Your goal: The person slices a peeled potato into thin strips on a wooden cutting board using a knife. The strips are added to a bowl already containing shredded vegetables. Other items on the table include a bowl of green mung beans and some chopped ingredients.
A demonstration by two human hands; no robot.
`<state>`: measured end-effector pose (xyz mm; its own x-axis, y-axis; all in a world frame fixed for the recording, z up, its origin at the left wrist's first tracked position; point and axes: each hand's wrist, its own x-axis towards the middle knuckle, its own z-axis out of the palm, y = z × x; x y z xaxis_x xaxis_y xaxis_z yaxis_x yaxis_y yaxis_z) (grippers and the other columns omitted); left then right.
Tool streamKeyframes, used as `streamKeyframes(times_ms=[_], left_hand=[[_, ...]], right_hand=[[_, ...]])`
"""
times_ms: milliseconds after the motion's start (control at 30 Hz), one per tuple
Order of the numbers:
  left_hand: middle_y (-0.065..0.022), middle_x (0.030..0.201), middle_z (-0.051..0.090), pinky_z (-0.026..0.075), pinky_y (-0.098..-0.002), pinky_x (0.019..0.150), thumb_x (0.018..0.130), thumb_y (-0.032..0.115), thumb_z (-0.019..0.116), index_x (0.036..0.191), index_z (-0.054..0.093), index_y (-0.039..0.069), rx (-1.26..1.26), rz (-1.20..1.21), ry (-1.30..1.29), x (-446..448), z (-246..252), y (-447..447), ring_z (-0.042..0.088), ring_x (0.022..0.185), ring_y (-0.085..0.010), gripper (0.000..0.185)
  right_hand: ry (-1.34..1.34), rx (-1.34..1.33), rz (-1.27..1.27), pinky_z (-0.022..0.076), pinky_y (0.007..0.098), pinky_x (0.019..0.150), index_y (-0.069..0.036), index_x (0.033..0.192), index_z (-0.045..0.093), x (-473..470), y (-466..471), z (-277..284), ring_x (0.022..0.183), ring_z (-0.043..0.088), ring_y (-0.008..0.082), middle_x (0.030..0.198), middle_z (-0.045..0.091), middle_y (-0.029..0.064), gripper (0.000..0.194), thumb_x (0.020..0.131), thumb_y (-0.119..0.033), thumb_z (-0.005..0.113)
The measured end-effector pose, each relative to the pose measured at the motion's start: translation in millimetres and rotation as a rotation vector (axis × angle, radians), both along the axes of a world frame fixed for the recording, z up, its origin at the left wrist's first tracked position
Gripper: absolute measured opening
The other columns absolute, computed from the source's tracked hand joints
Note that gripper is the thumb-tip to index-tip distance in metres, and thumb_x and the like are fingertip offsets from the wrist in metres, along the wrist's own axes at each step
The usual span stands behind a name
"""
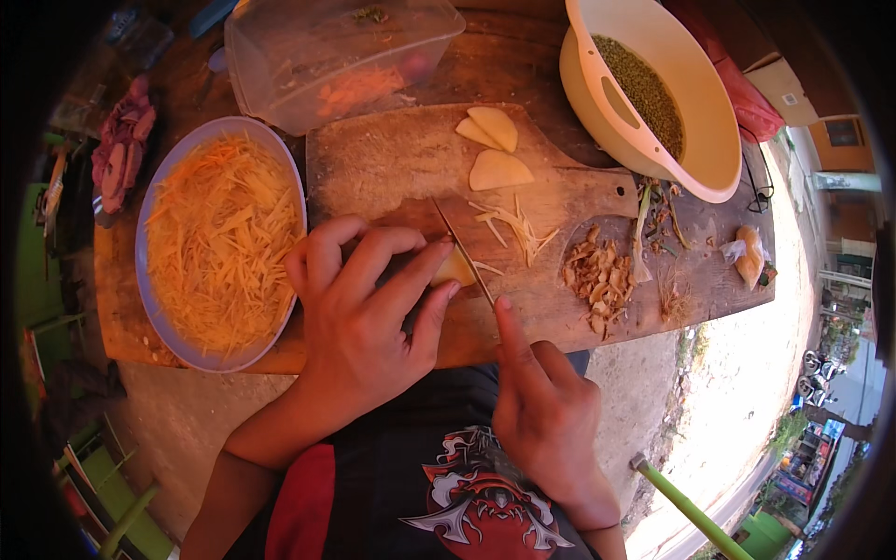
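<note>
My left hand (371,301) pins a pale yellow vegetable piece (453,269), perhaps potato, to the wooden cutting board (385,161) with its fingertips. Against the right side of that piece stands the thin blade of a knife (465,252). My right hand (542,399) grips the knife, its index finger stretched along the blade; the handle is hidden in the hand. Thin cut strips (521,227) lie on the board right of the blade. Farther back are several flat pale slices (500,170). A lavender oval bowl (142,280) full of yellow and orange shreds (224,245) stands left of the board.
Behind the board sits a clear plastic container (280,91) with orange shreds. A cream basin (714,126) of small green beans or seeds (640,94) stands back right. Brown peelings (602,276) and a small plastic bag (749,259) lie on the right. Reddish cloth (124,150) lies far left.
</note>
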<state>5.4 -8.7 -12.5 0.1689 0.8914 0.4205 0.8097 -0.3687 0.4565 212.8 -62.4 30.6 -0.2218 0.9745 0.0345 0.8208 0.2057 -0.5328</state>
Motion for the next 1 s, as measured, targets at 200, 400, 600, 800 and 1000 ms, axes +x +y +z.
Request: streamKeyframes(times_ms=[200,400,600,800,1000], left_hand=[[0.0008,0.122,0.071,0.036,-0.05,0.105,0.083,0.019,0.089,0.123,0.084,0.016,0.015,-0.008,-0.009,0.2,0.2,1.1,0.056,0.123,-0.0311,0.04],[-0.0015,0.122,0.071,0.037,-0.0494,0.105,0.082,0.012,0.084,0.127,0.083,0.015,0.006,-0.026,-0.041,-2.7,1.8,1.4,0.056,0.122,-0.0322,0.045],[0.001,0.113,0.077,0.038,-0.0462,0.103,0.082,0.007,0.083,0.129,0.084,0.014,0.05,-0.051,-0.091,-5.7,-3.8,2.1,0.06,0.112,-0.0292,0.048],[0.0036,0.105,0.079,0.038,-0.0442,0.1,0.083,0.007,0.085,0.125,0.087,0.014,0.073,-0.06,-0.125,-6.1,-4.1,2.7,0.061,0.105,-0.026,0.043],[0.0048,0.103,0.079,0.037,-0.044,0.1,0.083,0.01,0.087,0.122,0.087,0.016,0.055,-0.058,-0.127,-5.6,-3.8,0.9,0.06,0.104,-0.0253,0.039]], right_hand=[[-0.007,0.034,-0.015,0.0497,0.0495,0.056,-0.011,0.159,0.068,-12.7,15.4,-9.2,0.059,0.063,0.0342,0.074,0.058,0.0114,0.061,0.1,0.003,0.074],[0.005,0.055,-0.048,0.0485,0.0488,0.056,-0.01,0.158,0.07,-6.9,13.5,-11.8,0.059,0.064,0.0342,0.074,0.06,0.0122,0.058,0.101,0.003,0.074],[0.007,0.036,-0.026,0.0479,0.0487,0.056,-0.01,0.157,0.07,-5.7,7.2,-8.1,0.058,0.063,0.0343,0.075,0.06,0.0118,0.058,0.101,0.003,0.074],[0.015,0.084,0.028,0.0471,0.048,0.055,-0.011,0.157,0.071,-4.5,21.0,-10.3,0.057,0.062,0.0336,0.075,0.059,0.0112,0.059,0.099,0.001,0.076],[0.018,0.096,0.018,0.0466,0.0475,0.053,-0.013,0.155,0.073,-2.3,21.9,-11.7,0.055,0.06,0.032,0.073,0.058,0.0096,0.058,0.099,0.001,0.077]])
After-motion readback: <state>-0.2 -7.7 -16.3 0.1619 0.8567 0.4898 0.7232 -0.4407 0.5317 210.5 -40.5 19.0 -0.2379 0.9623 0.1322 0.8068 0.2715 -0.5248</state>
